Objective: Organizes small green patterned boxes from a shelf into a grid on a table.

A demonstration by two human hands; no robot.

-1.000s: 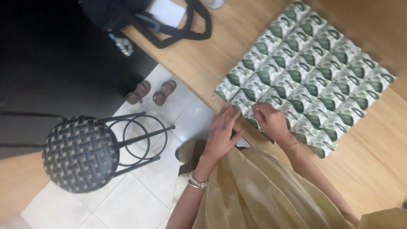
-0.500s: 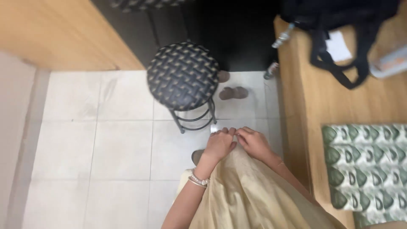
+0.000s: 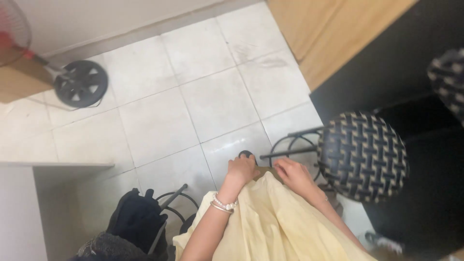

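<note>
Low in the frame's centre, the left hand [image 3: 240, 170] and right hand [image 3: 293, 174] both pinch the top edge of the pale yellow cloth [image 3: 270, 223]. A woven stool [image 3: 362, 155] stands right; a fan base [image 3: 80, 83] upper left.

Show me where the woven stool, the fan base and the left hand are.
woven stool [image 3: 363, 157], head view, middle of the seat.
fan base [image 3: 80, 83], head view, centre of the round foot.
left hand [image 3: 240, 170], head view, back of the hand.

No packages, labels, signs or screens are to be seen in this view.
</note>
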